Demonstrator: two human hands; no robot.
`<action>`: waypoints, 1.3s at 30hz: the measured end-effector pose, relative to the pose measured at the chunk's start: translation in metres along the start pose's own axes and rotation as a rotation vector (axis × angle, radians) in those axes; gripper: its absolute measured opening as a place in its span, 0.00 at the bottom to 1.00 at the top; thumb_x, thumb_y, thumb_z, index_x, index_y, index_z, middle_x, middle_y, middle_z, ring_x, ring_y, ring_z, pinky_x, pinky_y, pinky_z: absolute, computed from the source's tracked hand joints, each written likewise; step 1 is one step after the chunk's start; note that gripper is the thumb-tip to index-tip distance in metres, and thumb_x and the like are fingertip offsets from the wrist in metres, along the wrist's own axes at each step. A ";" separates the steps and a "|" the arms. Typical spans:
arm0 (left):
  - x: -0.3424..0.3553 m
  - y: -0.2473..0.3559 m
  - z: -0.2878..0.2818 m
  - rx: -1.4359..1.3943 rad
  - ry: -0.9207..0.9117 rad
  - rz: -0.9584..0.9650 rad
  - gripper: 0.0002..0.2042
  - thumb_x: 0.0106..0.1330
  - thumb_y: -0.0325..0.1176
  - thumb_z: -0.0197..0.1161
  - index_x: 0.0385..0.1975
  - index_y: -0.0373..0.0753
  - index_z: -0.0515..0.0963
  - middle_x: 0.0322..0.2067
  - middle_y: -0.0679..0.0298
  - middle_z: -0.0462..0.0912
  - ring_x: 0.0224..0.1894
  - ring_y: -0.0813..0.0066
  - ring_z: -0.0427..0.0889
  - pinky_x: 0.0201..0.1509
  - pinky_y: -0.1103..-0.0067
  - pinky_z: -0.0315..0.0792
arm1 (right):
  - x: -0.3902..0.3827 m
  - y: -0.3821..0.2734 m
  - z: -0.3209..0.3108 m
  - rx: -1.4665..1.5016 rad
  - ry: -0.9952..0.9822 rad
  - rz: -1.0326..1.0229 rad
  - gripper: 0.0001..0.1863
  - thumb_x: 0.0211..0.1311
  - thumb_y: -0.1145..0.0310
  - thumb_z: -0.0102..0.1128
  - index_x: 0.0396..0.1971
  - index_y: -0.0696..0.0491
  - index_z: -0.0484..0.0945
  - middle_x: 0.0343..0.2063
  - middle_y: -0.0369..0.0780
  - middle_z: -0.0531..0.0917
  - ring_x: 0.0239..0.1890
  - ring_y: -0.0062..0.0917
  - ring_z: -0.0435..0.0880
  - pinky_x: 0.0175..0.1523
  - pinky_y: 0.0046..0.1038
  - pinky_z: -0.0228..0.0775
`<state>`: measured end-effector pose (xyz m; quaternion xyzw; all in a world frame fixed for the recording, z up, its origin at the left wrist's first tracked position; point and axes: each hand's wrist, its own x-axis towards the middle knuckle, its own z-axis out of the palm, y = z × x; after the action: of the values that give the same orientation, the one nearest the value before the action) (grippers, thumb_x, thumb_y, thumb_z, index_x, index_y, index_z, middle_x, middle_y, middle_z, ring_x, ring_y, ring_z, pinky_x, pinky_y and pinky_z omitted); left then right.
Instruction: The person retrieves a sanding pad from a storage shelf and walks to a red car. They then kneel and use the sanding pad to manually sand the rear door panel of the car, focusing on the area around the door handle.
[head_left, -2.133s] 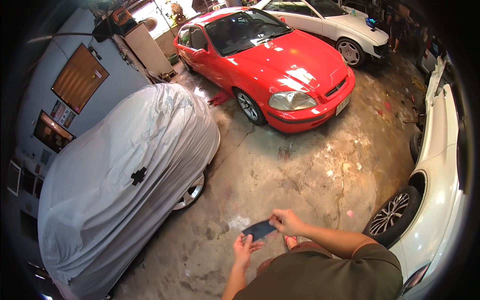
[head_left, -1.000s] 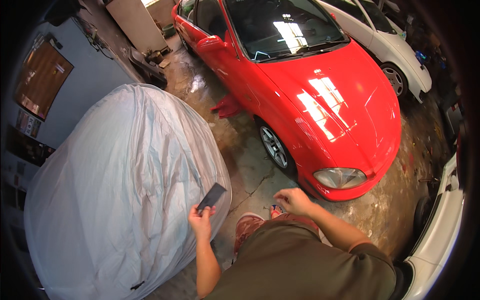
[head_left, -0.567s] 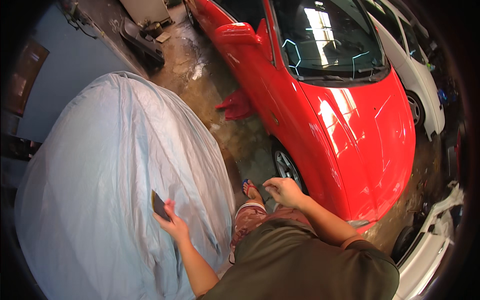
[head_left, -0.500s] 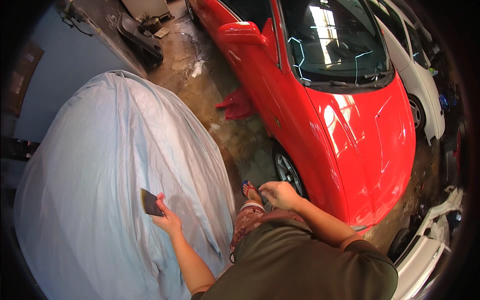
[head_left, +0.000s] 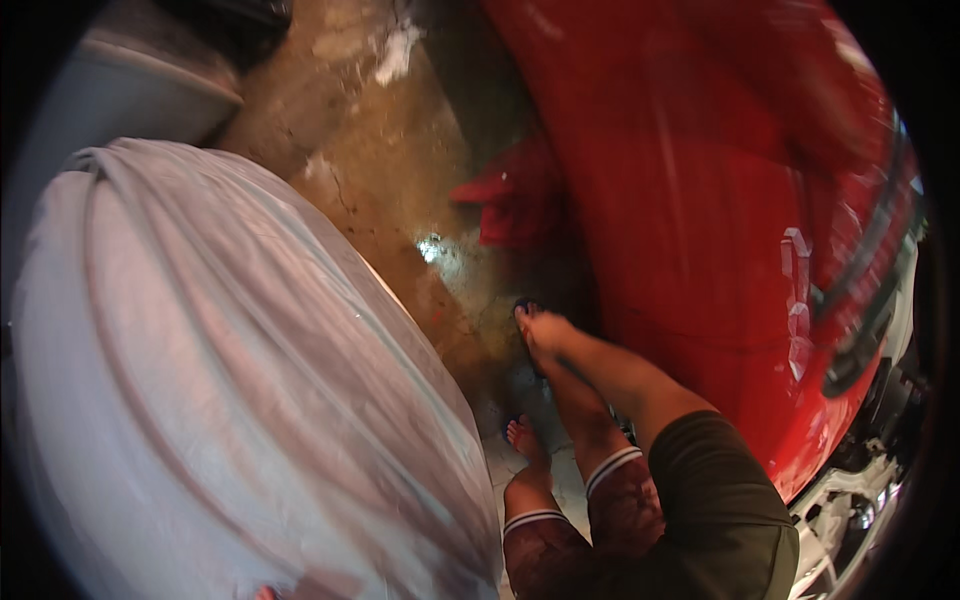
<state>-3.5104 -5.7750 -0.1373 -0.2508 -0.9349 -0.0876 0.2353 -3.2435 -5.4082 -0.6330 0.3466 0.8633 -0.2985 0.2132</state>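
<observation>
The person's left hand [head_left: 266,593] is nearly cropped out at the lower edge, beside what seems to be a dark flat piece [head_left: 330,585] in front of the grey car cover [head_left: 250,350]; a loose grip could drop it, though whether those fingers are clamped or apart cannot be told. The right hand [head_left: 548,330] is blurred, its fingers unreadable. In this narrow gap, that arm could scuff the red car [head_left: 680,250]. Damp-looking concrete could cause a slip. Matte, long-creased fabric faces smooth, glossy, curved bodywork.
</observation>
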 end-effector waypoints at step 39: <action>0.038 0.037 -0.063 -0.090 0.014 0.054 0.21 0.83 0.40 0.46 0.61 0.27 0.74 0.58 0.45 0.79 0.64 0.46 0.74 0.69 0.55 0.63 | -0.169 -0.205 -0.579 1.348 0.321 -0.372 0.17 0.71 0.70 0.63 0.55 0.58 0.74 0.45 0.39 0.84 0.45 0.24 0.87 0.40 0.27 0.86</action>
<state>-3.4961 -5.7448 -0.0624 -0.2857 -0.9212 -0.1252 0.2327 -3.3725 -5.2228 -0.0370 0.2897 0.5566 -0.7435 -0.2312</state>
